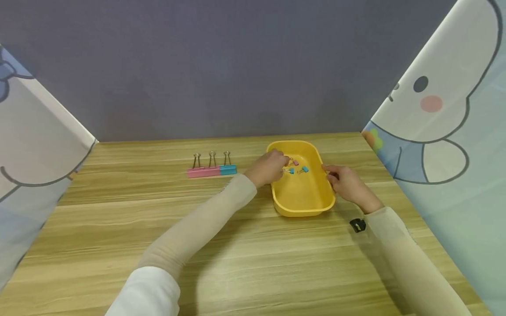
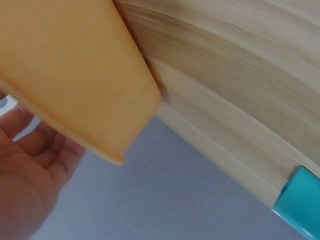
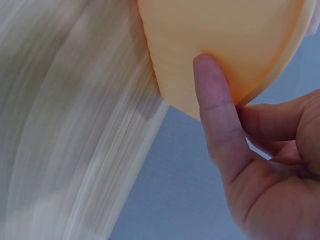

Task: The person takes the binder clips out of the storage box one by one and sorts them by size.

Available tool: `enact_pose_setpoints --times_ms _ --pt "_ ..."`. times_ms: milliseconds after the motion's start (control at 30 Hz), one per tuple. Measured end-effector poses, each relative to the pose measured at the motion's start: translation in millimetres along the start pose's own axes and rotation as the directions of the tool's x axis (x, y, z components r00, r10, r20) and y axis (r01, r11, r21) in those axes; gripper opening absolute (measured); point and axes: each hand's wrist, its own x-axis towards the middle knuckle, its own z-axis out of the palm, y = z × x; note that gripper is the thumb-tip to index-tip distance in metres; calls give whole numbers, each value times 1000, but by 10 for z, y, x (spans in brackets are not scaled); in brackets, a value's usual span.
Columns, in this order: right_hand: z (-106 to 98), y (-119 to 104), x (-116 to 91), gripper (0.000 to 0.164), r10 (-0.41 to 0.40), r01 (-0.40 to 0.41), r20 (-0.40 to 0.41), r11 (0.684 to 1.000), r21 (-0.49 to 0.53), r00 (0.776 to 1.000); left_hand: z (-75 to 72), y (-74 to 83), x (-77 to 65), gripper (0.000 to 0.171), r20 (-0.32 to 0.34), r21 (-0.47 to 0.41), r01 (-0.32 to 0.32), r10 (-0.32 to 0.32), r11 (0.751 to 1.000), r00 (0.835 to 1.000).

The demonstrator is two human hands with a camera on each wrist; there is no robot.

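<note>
A yellow plastic tray [image 1: 300,199] stands on the wooden table. My left hand [image 1: 270,167] reaches over its left rim, with the fingers down inside; in the left wrist view the tray wall hides the fingertips, so I cannot tell whether they hold anything. Right by those fingers lie a small pink binder clip [image 1: 295,163] and a small blue binder clip [image 1: 291,170]. Another small blue binder clip [image 1: 304,169] is slightly to the right. My right hand [image 1: 348,184] pinches the tray's right rim, its thumb [image 3: 212,95] against the outer wall.
Left of the tray, large pink binder clips [image 1: 202,172] and a large blue one [image 1: 228,170] stand in a row, handles up. A small black object [image 1: 357,225] lies by my right wrist. A grey panel [image 1: 229,70] rises behind the table, with printed cloth [image 1: 446,158] at the sides.
</note>
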Motion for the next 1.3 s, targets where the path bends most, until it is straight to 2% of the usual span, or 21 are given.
enact_pose_setpoints --times_ms 200,433,667,833,933,1133,1300 --pt "8 9 20 39 0 0 -3 1000 -2 1000 38 43 32 9 -29 77 77 -75 994 997" --pt "7 5 26 39 7 -7 -2 1000 -6 1000 40 47 53 20 -7 97 133 -133 986 991" --pt "1 -3 20 39 -1 1 10 1000 1 1000 57 23 73 12 34 86 145 -148 986 988" --pt "2 3 21 40 6 -6 15 1000 3 1000 54 9 98 28 95 68 151 -157 986 983" --pt "11 4 29 39 0 0 3 1000 -5 1000 36 7 109 30 132 69 151 -159 986 978" --pt "18 5 34 38 -7 7 -24 1000 -19 1000 7 40 118 21 190 110 136 -155 985 969" --pt "10 5 26 39 0 0 -9 1000 -7 1000 -5 99 114 16 213 155 111 -143 982 967"
